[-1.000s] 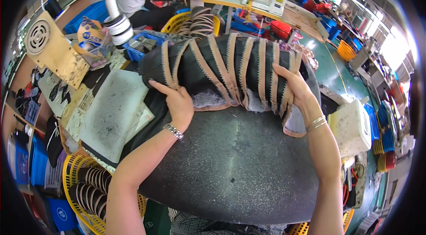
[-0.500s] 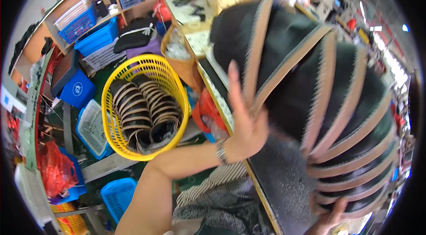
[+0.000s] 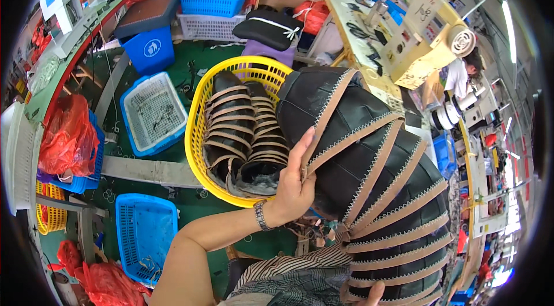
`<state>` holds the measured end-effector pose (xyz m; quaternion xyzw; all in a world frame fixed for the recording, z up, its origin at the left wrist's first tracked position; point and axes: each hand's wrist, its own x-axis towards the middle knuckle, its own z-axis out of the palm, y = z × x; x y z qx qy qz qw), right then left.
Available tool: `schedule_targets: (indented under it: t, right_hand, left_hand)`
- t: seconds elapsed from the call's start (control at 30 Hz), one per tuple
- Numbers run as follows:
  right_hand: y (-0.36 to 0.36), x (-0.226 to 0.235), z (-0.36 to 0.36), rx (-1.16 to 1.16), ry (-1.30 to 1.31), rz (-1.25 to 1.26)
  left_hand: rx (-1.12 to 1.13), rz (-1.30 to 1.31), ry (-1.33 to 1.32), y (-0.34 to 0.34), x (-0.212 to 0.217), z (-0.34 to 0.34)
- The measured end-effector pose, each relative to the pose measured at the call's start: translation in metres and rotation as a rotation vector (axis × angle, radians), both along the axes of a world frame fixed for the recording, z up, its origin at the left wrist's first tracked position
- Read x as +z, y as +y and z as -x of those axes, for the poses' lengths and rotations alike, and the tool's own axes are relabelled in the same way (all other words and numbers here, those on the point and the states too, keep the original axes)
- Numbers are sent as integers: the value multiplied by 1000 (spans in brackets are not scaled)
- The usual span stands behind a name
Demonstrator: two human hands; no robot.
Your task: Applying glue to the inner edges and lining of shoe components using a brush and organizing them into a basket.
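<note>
Both hands carry a long, curved stack of nested black leather shoe uppers (image 3: 340, 133) with tan edge strips and zigzag stitching. My left hand (image 3: 295, 190), with a metal watch on the wrist, grips the far part of the stack at its left edge. Of my right hand (image 3: 375, 293), only a thumb and some finger show at the near end, pressed on the stack; the rest is hidden beneath it. To the left stands a yellow basket (image 3: 199, 159), where two similar stacks (image 3: 231, 127) of black uppers lie side by side. The held stack covers the basket's right edge.
Empty-looking blue trays (image 3: 147, 231) and a white-lined basket (image 3: 154, 112) sit on the green floor. A blue bin (image 3: 149, 49) with a brown lid stands farther back. A grey metal beam (image 3: 150, 172) runs behind the yellow basket. Right of it is a sewing machine (image 3: 424, 34) on a table.
My view has swung left. The stack has moved from over the dark tabletop to beside and partly over the yellow basket, still held in both hands.
</note>
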<state>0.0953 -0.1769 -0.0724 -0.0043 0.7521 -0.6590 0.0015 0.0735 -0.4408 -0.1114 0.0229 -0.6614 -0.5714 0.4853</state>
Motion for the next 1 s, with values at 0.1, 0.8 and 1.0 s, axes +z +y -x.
schedule_targets:
  t: [0.1, 0.8, 1.0]
  right_hand:
    - [-20, -17, -11, 68, -125, 14]
    - [-310, -216, 148, 354, -911, -100]
    - [-292, -292, 165, 551, -690, -111]
  left_hand:
    - [14, -64, -23, -18, -16, -11]
    - [212, 133, -1232, -254, -246, 168]
    - [405, 369, -1272, -255, -301, 181]
